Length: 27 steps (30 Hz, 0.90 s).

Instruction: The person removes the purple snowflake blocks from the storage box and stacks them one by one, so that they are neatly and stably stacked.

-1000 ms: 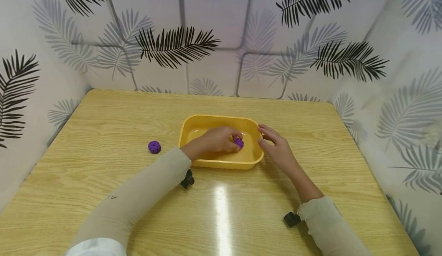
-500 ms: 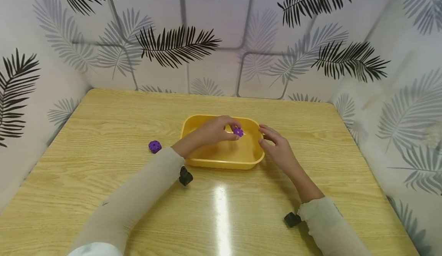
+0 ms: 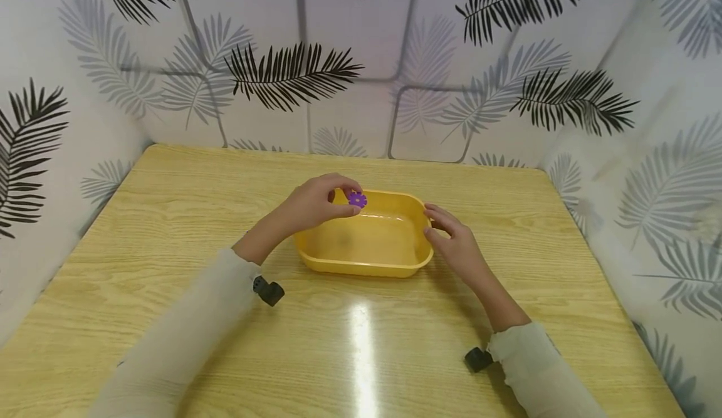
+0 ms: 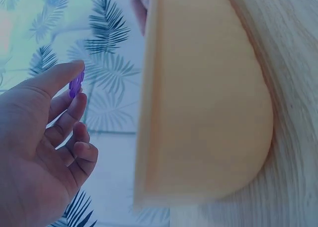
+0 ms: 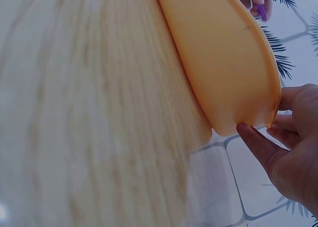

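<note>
My left hand (image 3: 316,205) pinches a small purple notched plastic disc (image 3: 358,200) between thumb and fingertips, over the back left rim of the yellow basin (image 3: 361,267). In the left wrist view the disc (image 4: 76,84) shows edge-on between the thumb and fingers, and the remaining fingers are loosely bent. My right hand (image 3: 454,239) holds the basin's right end. In the right wrist view its fingers lie on both sides of the rim, one of them against the outer wall. No other piece shows inside the basin.
The basin stands on a light wood table (image 3: 485,305). A leaf-patterned backdrop (image 3: 350,117) rises behind the table and along its sides. Black wrist cameras (image 3: 268,291) hang from both sleeves. The left forearm covers the spot where the purple stack was seen.
My left hand has lifted the purple disc from inside the basin and carried it left and up to the rim. The left forearm now covers the purple stack. The right hand stays put.
</note>
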Each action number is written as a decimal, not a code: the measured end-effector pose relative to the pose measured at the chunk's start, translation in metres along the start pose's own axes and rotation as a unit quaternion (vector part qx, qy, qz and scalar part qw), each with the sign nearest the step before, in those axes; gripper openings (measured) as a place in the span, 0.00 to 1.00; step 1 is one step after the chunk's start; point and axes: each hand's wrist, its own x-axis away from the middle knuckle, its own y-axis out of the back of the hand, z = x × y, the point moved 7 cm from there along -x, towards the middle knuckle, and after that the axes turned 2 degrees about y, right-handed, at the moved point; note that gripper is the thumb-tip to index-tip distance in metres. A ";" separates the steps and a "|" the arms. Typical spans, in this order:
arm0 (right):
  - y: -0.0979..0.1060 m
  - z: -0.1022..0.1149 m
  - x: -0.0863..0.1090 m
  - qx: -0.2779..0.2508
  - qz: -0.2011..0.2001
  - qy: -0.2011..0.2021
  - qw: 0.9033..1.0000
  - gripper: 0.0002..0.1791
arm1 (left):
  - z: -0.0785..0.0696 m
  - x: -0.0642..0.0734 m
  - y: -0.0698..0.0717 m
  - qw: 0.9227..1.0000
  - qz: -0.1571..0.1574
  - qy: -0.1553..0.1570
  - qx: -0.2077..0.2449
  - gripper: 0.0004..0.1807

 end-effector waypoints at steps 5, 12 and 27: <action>-0.001 -0.002 -0.001 -0.004 0.000 0.000 1.000 0.26 | 0.011 0.023 0.022 1.000 -0.024 0.014 0.008 0.22; -0.002 -0.003 0.000 -0.002 0.002 -0.005 1.000 0.26 | 0.036 0.056 0.047 0.998 -0.061 0.034 0.009 0.21; 0.001 -0.003 -0.001 0.002 -0.002 -0.012 1.000 0.26 | 0.094 0.109 0.065 0.992 -0.075 0.102 0.005 0.21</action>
